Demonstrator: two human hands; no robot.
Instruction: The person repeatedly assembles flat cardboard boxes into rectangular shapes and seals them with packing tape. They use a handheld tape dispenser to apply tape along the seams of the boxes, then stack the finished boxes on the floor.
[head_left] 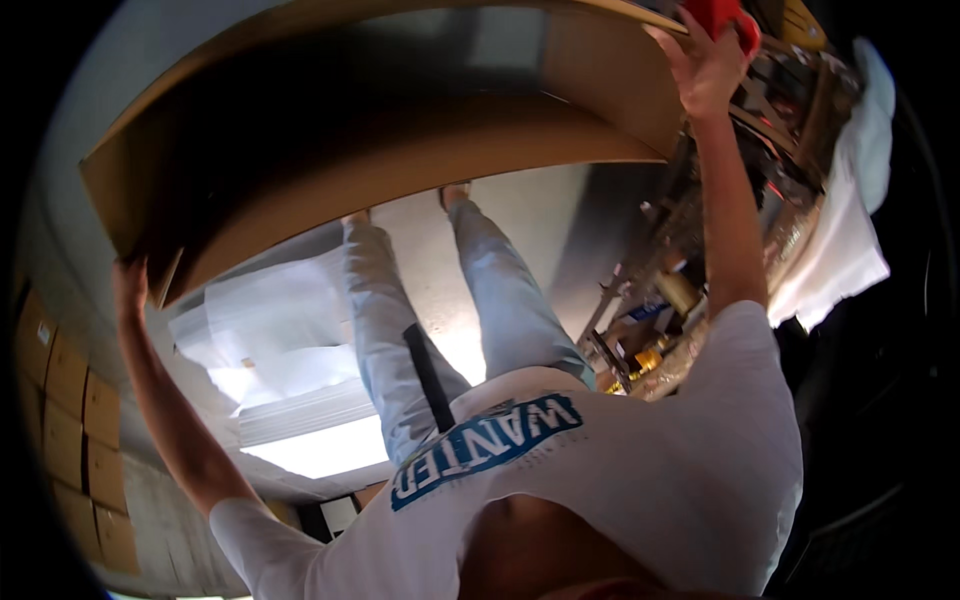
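A large open cardboard box spans the upper part of the head view, its dark inside facing me. My left hand grips the box at its lower left corner, fingers partly hidden by the cardboard. At the box's upper right corner is my right hand, closed around a red object. Its thumb and a finger reach toward the box rim. The red object is cut off by the top of the picture, and its exact kind cannot be made out.
Several stacked brown cartons stand along the left wall. White sheet material lies on a pale stack left of my legs. To the right is a cluttered rack with tools and small items, and a white sheet hangs beside it.
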